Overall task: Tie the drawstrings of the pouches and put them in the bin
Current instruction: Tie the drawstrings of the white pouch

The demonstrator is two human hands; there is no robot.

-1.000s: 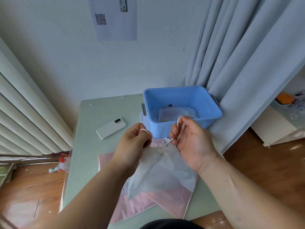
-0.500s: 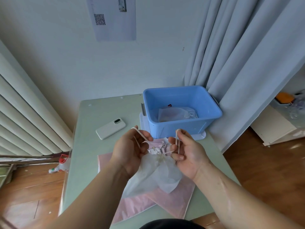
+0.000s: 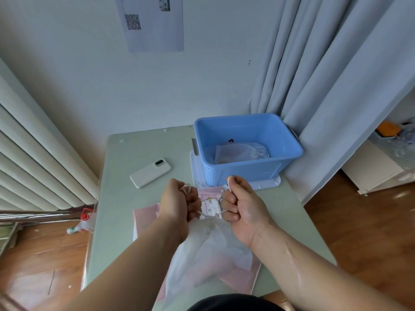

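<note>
**Q:** Where the white pouch (image 3: 208, 245) sits on the near side of the bin (image 3: 242, 173), what grips it?

**A:** Both hands. The left hand (image 3: 179, 205) is fisted, with its fingers curled round one cord of the drawstrings (image 3: 203, 214). The right hand (image 3: 242, 207) is fisted round the other cord, and a loop end shows above its thumb. Both cords run inward to the gathered neck of the pouch, which sits between the two fists.

**Q:** State of the pouch body?

**A:** The neck is cinched. The body spreads toward the camera over the pink pouches (image 3: 146, 217), which lie flat on the surface (image 3: 116, 221). Whether the body rests on them or hangs clear of them cannot be determined.

**Q:** Items between the hands and the bin?

**A:** One printed pouch (image 3: 211, 206) shows in the gap between the fists, just short of the bin's front wall.

**Q:** Items beside the bin?

**A:** A white phone (image 3: 150, 172) lies face down to the left of the bin, well apart from it.

**Q:** The bin itself?

**A:** It is blue and open-topped and stands on a pale lid (image 3: 269, 181). Inside it lies one white pouch in the bin (image 3: 238, 151).

**Q:** Beyond the bin?

**A:** A grey curtain (image 3: 325, 86) touches the bin's right rear corner. A printed sheet (image 3: 155, 23) hangs on the wall behind the bin.
</note>
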